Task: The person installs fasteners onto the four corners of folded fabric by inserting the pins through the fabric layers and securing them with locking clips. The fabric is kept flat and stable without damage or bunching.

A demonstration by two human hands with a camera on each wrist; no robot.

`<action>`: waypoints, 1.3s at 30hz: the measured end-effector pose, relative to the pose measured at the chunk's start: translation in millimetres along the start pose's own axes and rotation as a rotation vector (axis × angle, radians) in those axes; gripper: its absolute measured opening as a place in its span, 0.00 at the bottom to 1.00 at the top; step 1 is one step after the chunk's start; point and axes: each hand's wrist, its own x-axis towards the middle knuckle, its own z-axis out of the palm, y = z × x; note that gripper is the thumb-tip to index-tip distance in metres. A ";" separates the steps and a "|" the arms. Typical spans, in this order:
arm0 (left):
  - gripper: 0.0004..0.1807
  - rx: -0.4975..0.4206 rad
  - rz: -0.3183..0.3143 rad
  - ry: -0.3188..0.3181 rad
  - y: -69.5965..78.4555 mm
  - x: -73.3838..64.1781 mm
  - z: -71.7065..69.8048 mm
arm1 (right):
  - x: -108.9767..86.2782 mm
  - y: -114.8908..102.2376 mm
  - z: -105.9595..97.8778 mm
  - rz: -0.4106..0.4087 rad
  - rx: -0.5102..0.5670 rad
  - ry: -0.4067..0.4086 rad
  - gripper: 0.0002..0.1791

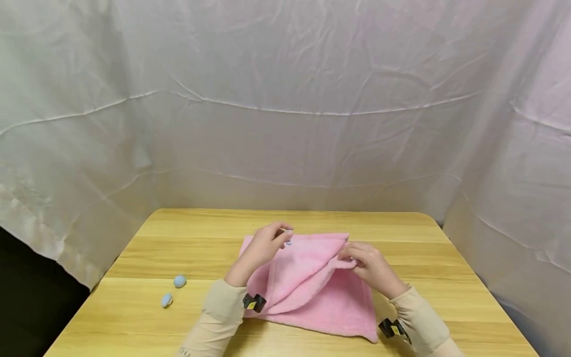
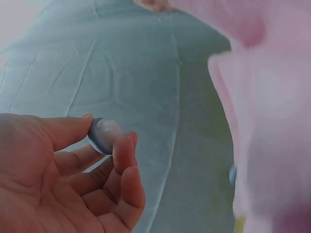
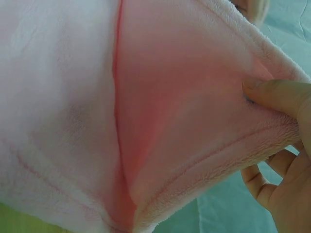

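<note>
A pink plush cloth [image 1: 312,292] lies folded on the table, one layer raised along an edge. Thumb and fingertips of my left hand [image 1: 267,242] pinch a small round blue button-like piece [image 2: 103,137] with a pale, clear-looking side, held over the far left part of the cloth. My right hand [image 1: 368,263] grips the lifted edge of the cloth at its right side, thumb on the inner face. From beneath that thumb [image 3: 272,92] a bit of something dark blue peeks out; its kind I cannot tell.
Two more blue button-like pieces, one [image 1: 180,281] farther back and one [image 1: 167,300] tipped on its side, lie left of the cloth on the wooden table [image 1: 134,327]. Pale fabric curtains [image 1: 285,144] hang behind the table and along both sides.
</note>
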 end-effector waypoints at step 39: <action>0.11 -0.217 -0.002 -0.128 23.3 18.7 92.1 | -1.5 -2.3 1.7 -0.070 0.109 -0.020 0.20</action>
